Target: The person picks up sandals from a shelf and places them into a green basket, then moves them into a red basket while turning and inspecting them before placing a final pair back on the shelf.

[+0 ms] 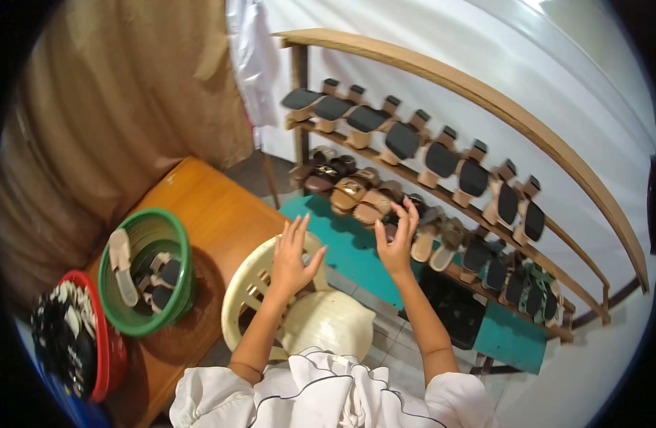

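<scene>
My left hand (291, 258) is held up over the back of a cream plastic chair (328, 324), fingers spread and nothing in them. Before the shoe rack, my right hand (397, 241) is raised with its fingers apart and also holds nothing. Behind it, the lower shelf carries a row of sandals, among them a tan sandal (373, 205) and a dark brown sandal (325, 175). On the upper shelf, several heeled sandals (401, 140) lie with their black soles facing out. Part of the lower row is hidden by my right hand.
On the orange wooden table (214, 207) at left stand a green basket (186, 285) with several shoes inside and a red basin (105, 349) heaped with black and pale pieces. A teal bench (510, 335) runs below the wooden rack (477, 82). A brown curtain (128, 93) hangs behind the table.
</scene>
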`<move>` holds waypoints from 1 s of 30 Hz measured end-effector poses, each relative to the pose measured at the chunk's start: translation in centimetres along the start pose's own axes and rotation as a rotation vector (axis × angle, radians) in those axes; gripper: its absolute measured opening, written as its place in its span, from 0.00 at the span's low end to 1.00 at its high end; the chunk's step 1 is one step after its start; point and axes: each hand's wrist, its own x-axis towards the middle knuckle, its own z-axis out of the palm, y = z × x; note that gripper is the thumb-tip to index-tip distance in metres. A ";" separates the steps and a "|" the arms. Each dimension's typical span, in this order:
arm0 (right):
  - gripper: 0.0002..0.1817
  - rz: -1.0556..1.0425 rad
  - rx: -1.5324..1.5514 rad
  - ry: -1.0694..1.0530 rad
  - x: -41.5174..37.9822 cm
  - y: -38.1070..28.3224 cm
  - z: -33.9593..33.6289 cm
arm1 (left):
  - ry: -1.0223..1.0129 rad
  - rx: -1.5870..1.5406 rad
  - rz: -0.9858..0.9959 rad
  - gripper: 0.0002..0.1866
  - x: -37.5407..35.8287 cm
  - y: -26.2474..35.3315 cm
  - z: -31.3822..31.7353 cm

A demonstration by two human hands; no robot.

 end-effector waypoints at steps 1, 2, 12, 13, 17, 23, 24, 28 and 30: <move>0.23 0.001 0.049 -0.054 -0.6 -0.8 1.7 | 0.046 0.023 -0.046 0.33 -0.9 -1.4 -1.4; 0.24 0.010 0.115 -0.130 -1.2 -1.7 3.3 | 0.092 0.045 -0.088 0.32 -1.8 -2.8 -2.9; 0.24 -0.090 0.306 -0.668 -8.9 -8.5 16.0 | 0.281 0.562 -0.513 0.27 -11.5 -14.6 -17.0; 0.24 -0.111 0.309 -0.710 -9.2 -9.2 16.8 | 0.294 0.586 -0.553 0.27 -12.4 -15.8 -18.3; 0.23 -0.169 0.347 -0.793 -10.2 -11.7 20.0 | 0.354 0.687 -0.681 0.27 -15.4 -19.5 -22.3; 0.19 -0.156 0.466 -0.814 -10.0 -16.8 24.9 | 0.317 0.618 -0.673 0.27 -15.9 -22.8 -27.4; 0.18 -0.160 0.489 -0.822 -9.7 -17.8 25.8 | 0.325 0.607 -0.637 0.27 -15.3 -23.3 -28.2; 0.14 -0.252 0.571 -0.873 -8.7 -22.3 30.5 | 0.263 0.618 -0.473 0.27 -11.9 -26.6 -31.8; 0.14 -0.332 0.565 -0.916 -8.0 -24.9 33.2 | 0.196 0.633 -0.397 0.27 -9.8 -27.8 -33.2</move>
